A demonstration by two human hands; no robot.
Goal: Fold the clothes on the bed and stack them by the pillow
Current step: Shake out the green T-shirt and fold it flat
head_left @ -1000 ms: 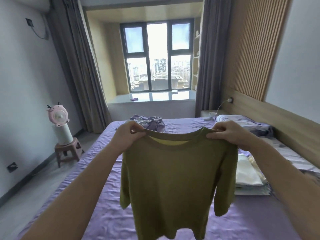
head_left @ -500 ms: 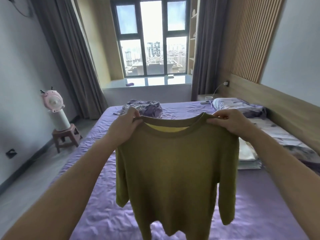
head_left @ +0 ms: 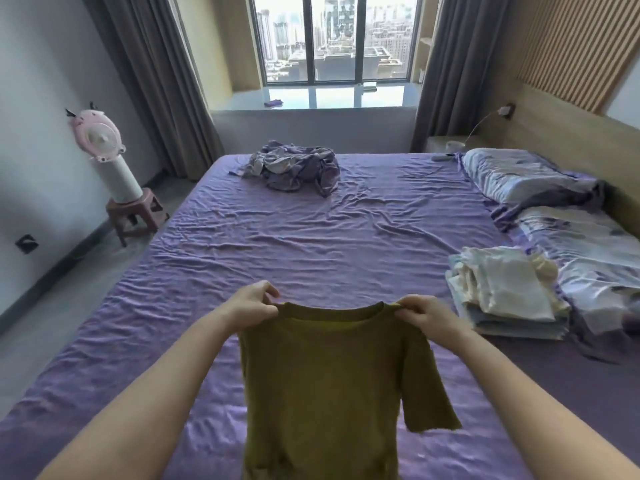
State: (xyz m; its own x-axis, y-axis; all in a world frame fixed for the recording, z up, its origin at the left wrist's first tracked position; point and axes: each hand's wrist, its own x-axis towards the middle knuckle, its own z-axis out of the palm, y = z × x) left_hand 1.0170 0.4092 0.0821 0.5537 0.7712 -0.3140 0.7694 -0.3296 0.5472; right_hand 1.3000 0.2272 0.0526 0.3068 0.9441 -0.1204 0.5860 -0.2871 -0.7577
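Two hands, left hand and right hand, pinch the shoulders of an olive T-shirt hanging over the purple bed; it should be lowered flat, wrinkle-free, before folding toward the folded stack beside the pillow.

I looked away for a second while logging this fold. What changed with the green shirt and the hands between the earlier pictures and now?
Both hands lowered the olive T-shirt from chest height toward the purple bed sheet, and the head camera tilted down. The left hand and right hand still pinch the shoulders beside the collar; nothing was let go. The folded stack by the pillow and the crumpled pile stayed put.
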